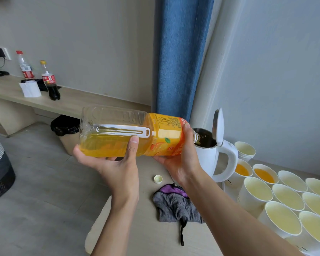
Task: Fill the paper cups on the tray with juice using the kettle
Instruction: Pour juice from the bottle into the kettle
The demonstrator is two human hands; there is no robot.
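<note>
I hold the juice bottle on its side, my left hand cupping its base, my right hand gripping its neck over the open kettle beside the paper cups.

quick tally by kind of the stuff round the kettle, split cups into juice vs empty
cups with juice: 2
empty cups in view: 7
stack of spare cups: 1
kettle: 1
juice bottle: 1
bottle cap: 1
cloth: 1
total: 14
</note>
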